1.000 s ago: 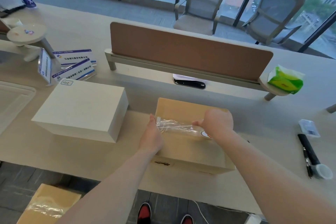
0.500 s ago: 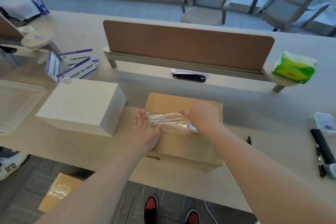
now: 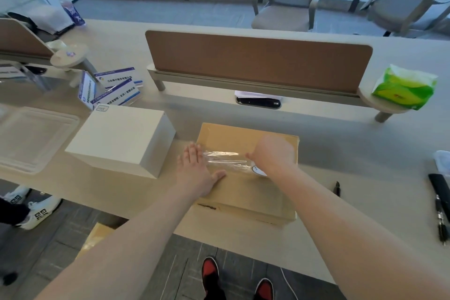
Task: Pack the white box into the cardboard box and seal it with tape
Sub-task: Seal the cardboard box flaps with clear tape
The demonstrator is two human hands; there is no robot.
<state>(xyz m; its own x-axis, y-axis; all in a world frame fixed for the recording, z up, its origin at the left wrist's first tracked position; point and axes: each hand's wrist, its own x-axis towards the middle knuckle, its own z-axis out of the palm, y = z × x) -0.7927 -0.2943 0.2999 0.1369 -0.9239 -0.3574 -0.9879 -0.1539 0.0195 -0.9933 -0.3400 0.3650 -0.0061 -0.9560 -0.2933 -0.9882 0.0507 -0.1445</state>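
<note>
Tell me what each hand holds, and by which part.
The left hand holds nothing: it presses flat on the tape strip atop the cardboard box. The right hand curls over the tape roll from above; the exact grip is hidden.

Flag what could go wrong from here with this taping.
1. The white box sits outside, beside the cardboard box, whose top is closed and being taped. The cardboard box may get sealed without it, though the inside is hidden.
2. The tape looks wrinkled between the flat left hand and the right hand gripping the tape roll. Creases may weaken the seal.
</note>
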